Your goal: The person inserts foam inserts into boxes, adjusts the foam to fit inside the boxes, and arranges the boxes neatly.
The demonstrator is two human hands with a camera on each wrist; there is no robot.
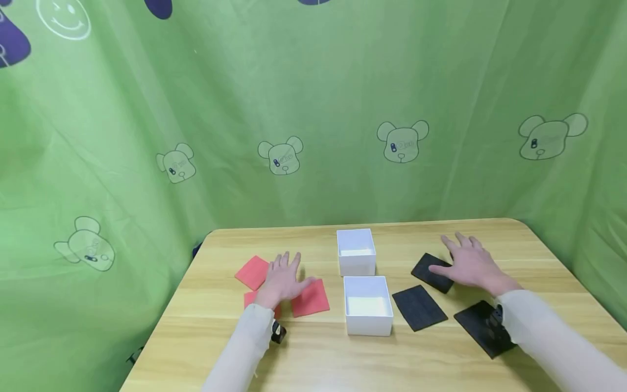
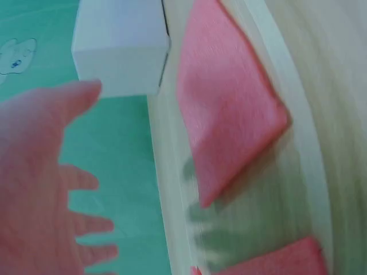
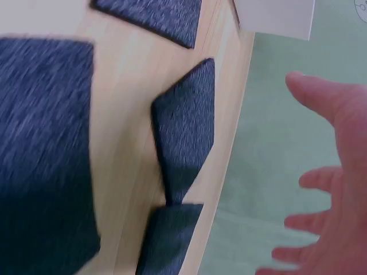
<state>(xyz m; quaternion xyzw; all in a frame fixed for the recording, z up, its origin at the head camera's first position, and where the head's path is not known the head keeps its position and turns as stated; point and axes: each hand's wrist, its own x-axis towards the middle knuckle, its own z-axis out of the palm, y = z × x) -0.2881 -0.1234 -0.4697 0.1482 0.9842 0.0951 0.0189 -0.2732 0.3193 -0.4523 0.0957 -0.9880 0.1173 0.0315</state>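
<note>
My left hand (image 1: 282, 280) hovers over the red felt squares with its fingers spread and nothing held. One red square (image 1: 253, 271) lies beyond the wrist to the left, another red square (image 1: 311, 299) to the right of the hand, and a third is partly hidden under it. Over the black felt squares, my right hand (image 1: 468, 265) is spread out too, holding nothing. A black square (image 1: 427, 273) lies by its thumb, a second black square (image 1: 419, 308) nearer the boxes, and a third black square (image 1: 482, 326) partly under the sleeve. The right wrist view shows several black squares (image 3: 186, 123).
Two white open boxes stand between the hands: a rear box (image 1: 356, 265) and a front box (image 1: 369, 325), their visible insides bare. All rests on a wooden table (image 1: 313, 359). A green curtain (image 1: 333, 81) hangs behind and at both sides.
</note>
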